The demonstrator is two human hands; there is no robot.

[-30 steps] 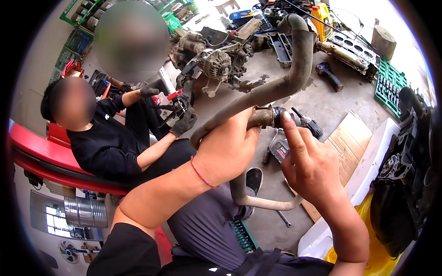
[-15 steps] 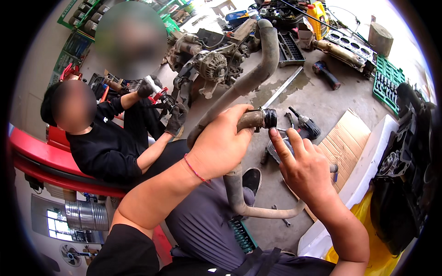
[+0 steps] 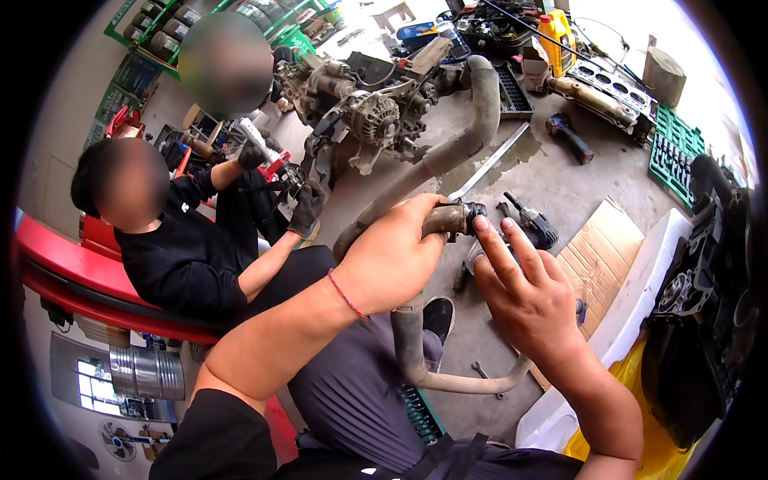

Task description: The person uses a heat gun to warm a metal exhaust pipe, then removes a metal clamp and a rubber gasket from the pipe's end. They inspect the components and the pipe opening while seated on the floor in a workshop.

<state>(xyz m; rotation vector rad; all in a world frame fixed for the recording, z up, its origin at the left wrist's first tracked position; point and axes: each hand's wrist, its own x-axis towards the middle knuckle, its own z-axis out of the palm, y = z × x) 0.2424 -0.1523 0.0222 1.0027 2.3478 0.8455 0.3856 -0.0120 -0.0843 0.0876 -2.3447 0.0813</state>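
Observation:
My left hand (image 3: pixel 390 258) is wrapped round a dirty grey-brown bent pipe (image 3: pixel 456 154) that looks like a coolant pipe. One long limb curves up and away; another bends down below my hands. Out of my left fist pokes a short stub with a clamp near its tip. Its end (image 3: pixel 478 214) is coated in something black and glossy. My right hand (image 3: pixel 530 300) has its index finger stretched out, its dark-smeared tip against that black end. The middle finger is raised beside it, and the other fingers are partly curled. Nothing is gripped in my right hand.
A greasy engine (image 3: pixel 372 120) stands ahead. At left, a seated co-worker (image 3: pixel 184 248) in dark gloves handles a tool. Cordless power tools (image 3: pixel 568 138), a cardboard sheet (image 3: pixel 600 256), a green socket case (image 3: pixel 676 156) and a wrench (image 3: pixel 484 376) lie on the floor.
The pipe has turned slightly in my left hand, its upper limb shifting right and down. My right index fingertip has moved from beneath the black end up against it, with the middle finger closer.

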